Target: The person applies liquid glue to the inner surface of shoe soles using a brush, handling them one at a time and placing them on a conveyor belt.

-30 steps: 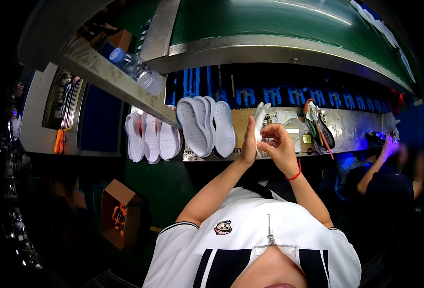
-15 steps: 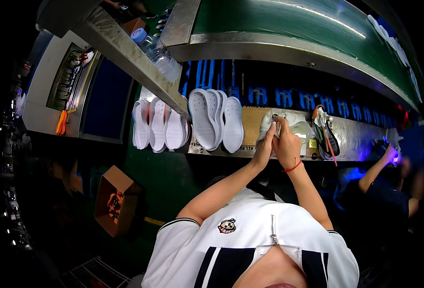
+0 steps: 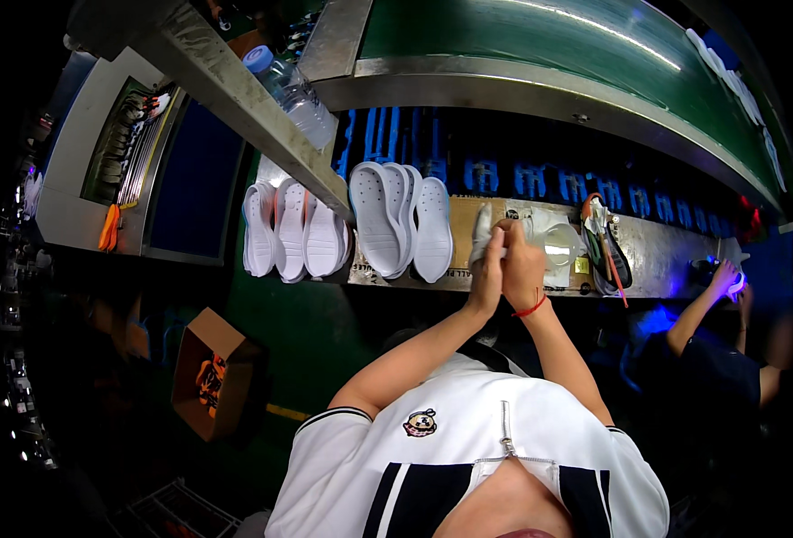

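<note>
My left hand [image 3: 486,276] is closed around a pale grey-white piece [image 3: 483,231] that looks like soft cloth; its exact kind is unclear. The piece stands up past my fingertips, above the bench edge. My right hand [image 3: 524,265], with a red string on the wrist, presses against the left with its fingers curled together. Whatever lies between its fingers is hidden. Just beyond and right of the hands are a white cloth or paper [image 3: 547,219] and a round translucent dish [image 3: 560,247]. Several white shoe soles [image 3: 381,220] stand to the left of my hands.
More soles [image 3: 291,229] lean at the bench's left end, behind a slanting metal bar [image 3: 244,99]. A bottle [image 3: 302,108] stands beyond it. A dark shoe part with brushes [image 3: 608,247] lies to the right. A co-worker's hand [image 3: 725,276] is farther right; a carton [image 3: 208,327] sits on the floor.
My right hand has drawn in toward the left and slightly down. The pale piece, spread wider before, now stands narrow and upright at the left hand.
</note>
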### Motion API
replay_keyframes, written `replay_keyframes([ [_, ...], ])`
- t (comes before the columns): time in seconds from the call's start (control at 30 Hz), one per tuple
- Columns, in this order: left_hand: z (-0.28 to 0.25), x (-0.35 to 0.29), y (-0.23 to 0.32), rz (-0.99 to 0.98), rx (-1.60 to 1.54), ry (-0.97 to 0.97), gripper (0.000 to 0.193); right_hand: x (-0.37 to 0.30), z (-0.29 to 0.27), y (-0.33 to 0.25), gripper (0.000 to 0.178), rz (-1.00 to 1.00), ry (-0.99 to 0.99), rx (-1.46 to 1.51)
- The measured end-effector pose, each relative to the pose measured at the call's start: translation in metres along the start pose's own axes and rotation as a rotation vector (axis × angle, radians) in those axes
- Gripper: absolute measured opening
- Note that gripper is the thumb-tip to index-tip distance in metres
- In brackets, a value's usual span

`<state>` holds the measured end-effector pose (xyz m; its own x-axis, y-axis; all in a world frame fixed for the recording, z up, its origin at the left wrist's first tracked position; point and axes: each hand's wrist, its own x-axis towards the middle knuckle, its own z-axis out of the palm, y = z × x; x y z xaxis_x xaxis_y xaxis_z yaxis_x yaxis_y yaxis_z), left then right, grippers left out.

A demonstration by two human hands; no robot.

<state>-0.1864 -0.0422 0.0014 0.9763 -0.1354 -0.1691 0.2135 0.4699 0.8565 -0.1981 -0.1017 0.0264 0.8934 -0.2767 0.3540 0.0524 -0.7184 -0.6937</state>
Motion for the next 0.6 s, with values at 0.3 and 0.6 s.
replay_keyframes([
  [0.3, -0.031, 0.014, 0.011, -0.312, -0.054, -0.27, 0.053, -0.011, -0.01, 0.006, 0.03, 0.322, -0.372, 0.693],
  [0.6, -0.036, 0.02, 0.007, -0.301, 0.061, -0.142, 0.058, -0.009, -0.007, 0.005, 0.032, 0.296, -0.391, 0.776],
])
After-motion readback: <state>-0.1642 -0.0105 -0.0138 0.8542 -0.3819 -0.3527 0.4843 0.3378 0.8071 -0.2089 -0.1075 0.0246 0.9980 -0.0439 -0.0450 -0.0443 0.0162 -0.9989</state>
